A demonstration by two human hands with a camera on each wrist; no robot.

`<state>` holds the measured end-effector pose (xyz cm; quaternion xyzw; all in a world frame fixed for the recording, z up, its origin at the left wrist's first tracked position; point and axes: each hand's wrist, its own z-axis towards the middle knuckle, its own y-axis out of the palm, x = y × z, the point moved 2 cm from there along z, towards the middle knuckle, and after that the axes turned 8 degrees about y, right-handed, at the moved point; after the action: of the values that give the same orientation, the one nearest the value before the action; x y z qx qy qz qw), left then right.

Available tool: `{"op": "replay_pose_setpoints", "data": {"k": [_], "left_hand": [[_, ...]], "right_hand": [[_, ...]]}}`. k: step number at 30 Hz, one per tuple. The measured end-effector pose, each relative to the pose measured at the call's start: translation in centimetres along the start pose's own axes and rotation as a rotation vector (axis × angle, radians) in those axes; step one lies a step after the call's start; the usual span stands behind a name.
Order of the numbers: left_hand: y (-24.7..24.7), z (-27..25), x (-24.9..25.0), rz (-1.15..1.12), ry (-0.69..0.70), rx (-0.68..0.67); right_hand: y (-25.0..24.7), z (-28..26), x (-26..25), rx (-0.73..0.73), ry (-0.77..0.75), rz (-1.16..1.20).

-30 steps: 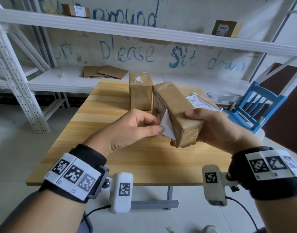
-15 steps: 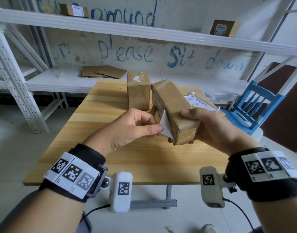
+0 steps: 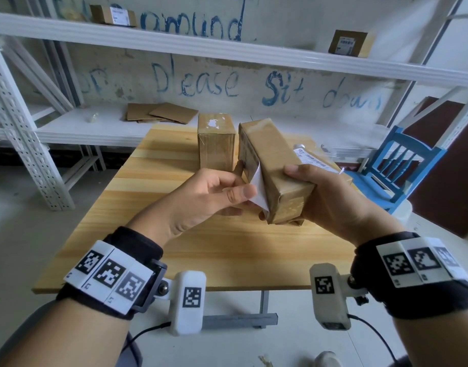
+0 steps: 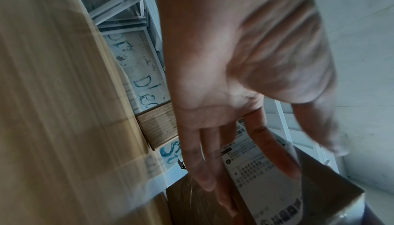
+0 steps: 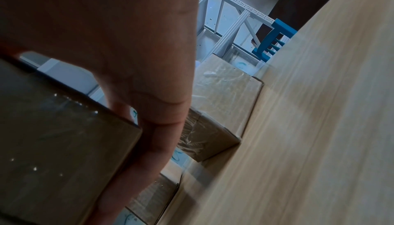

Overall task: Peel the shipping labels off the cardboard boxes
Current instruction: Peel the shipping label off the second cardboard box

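Two hands on one box (image 3: 273, 170), held above table (image 3: 158, 207): right hand (image 3: 330, 197) grips near end; left hand (image 3: 201, 197) pinches half-peeled label (image 3: 258, 184) on box's left side. 2nd box (image 3: 215, 144) stands behind.

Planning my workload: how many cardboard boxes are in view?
5: one held in the right hand, one upright on the table, one labelled behind the held box, two on the top shelf. Others may be hidden.

Shipping label (image 3: 258, 181) a little further off the held box (image 3: 275, 176) than before
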<state>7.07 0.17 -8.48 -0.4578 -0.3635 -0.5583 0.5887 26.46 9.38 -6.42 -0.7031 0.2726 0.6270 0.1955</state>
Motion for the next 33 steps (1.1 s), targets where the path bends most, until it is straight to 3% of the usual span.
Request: {"op": "replay_pose_setpoints", "data": {"k": [6,12,18,22,27,33], "left_hand": [[0.3,0.4,-0.2,0.127,0.010,0.048],[0.9,1.1,-0.8,0.089,0.140,0.187],[0.5,1.2,-1.0,0.024,0.152,0.188],[-0.3,1.2,-1.0,0.049,0.182,0.286],[0.2,0.9,-0.3,-0.023,0.099,0.195],[0.7,1.1,-0.5,0.038,0.080,0.248]], "right_hand": [[0.3,0.3,0.3,0.005,0.009,0.014],[1.6,0.7,-0.2,0.007,-0.051,0.193],[1.2,1.0,-0.2,0.007,-0.026,0.245],[0.7,0.9,-0.3,0.013,-0.050,0.255],[1.1,0.9,-0.2,-0.013,-0.058,0.250],[1.5,1.0,-0.1,-0.049,-0.060,0.243]]}}
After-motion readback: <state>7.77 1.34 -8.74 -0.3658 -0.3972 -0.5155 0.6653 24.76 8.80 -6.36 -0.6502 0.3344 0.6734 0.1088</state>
